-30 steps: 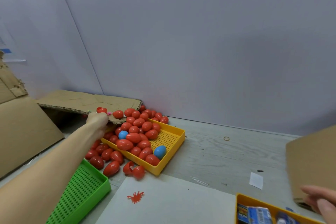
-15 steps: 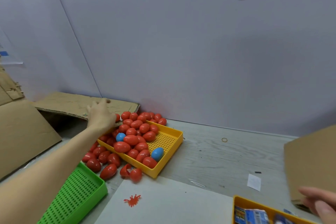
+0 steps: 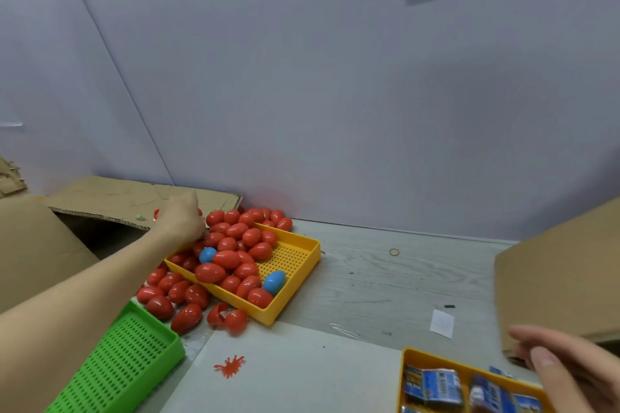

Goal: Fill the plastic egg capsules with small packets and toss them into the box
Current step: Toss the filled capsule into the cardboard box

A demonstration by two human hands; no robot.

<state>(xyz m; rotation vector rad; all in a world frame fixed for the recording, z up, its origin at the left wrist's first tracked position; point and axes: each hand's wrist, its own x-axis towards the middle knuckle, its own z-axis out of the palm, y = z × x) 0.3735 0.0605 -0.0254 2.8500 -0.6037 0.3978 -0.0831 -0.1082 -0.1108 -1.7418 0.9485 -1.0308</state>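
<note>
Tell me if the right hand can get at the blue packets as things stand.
Probably yes: the right hand hovers open just beside the blue packets, which lie uncovered in their yellow tray, nothing between.

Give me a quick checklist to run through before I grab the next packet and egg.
1. Left hand free of the last egg: cannot tell; it sits at the cardboard box opening with red showing beside it.
2. Right hand empty: ok, fingers relaxed near the packet tray.
3. Packets in stock: ok, several blue ones visible.
4. Eggs within reach: ok, the yellow tray holds many red eggs and two blue.
5. Open egg ready: ok, an opened red capsule lies in front of the tray.
6. Green tray contents: cannot tell, partly hidden by the arm.
</note>
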